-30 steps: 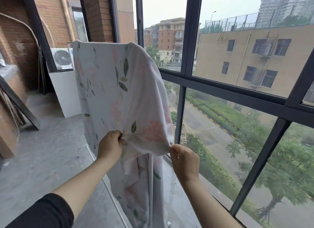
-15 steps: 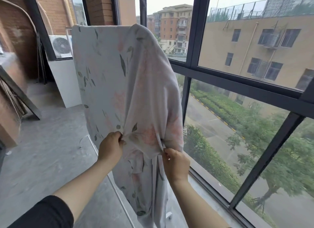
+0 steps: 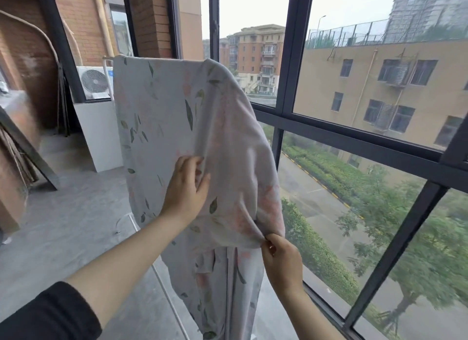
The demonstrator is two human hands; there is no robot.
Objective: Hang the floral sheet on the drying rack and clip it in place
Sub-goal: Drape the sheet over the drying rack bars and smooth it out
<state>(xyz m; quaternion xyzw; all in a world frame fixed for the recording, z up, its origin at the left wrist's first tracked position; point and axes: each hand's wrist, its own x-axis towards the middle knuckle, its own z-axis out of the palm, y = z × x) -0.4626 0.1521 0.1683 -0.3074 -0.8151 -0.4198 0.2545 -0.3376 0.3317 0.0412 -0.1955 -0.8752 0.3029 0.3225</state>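
Observation:
The floral sheet [image 3: 162, 116], pale with green leaves and pink blooms, hangs draped over the top bar of a white drying rack [image 3: 107, 68] in front of the window. My left hand [image 3: 186, 187] lies against the sheet's middle with fingers spread and relaxed, touching the cloth. My right hand [image 3: 281, 261] pinches the sheet's lower hem at the right side, below a bunched fold. The rack's far end and legs are mostly hidden behind the cloth. No clip is in view.
A dark-framed window wall [image 3: 329, 134] runs along the right. A white low wall [image 3: 101, 134] and an air-conditioner unit [image 3: 95, 82] stand behind the rack. A slanted dark beam [image 3: 25, 147] leans at the left over the grey concrete floor [image 3: 63, 225].
My left hand has let go of the bunched hem and moved up onto the sheet's face with fingers spread. My right hand still pinches the hem, now lower and to the right.

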